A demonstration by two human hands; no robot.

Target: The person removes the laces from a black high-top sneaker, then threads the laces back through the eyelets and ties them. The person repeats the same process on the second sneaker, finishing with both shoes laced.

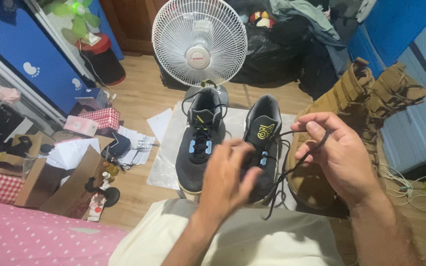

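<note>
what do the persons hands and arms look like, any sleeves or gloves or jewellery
Both are bare. The left hand and the right hand wear no gloves, and no rings, watch or bracelet show. No sleeves reach the forearms, which are uncovered up to the bottom edge of the picture. The left hand is motion-blurred, so fine detail on its fingers cannot be made out.

Boots (366, 113) right — fan (199, 42) behind.
</note>
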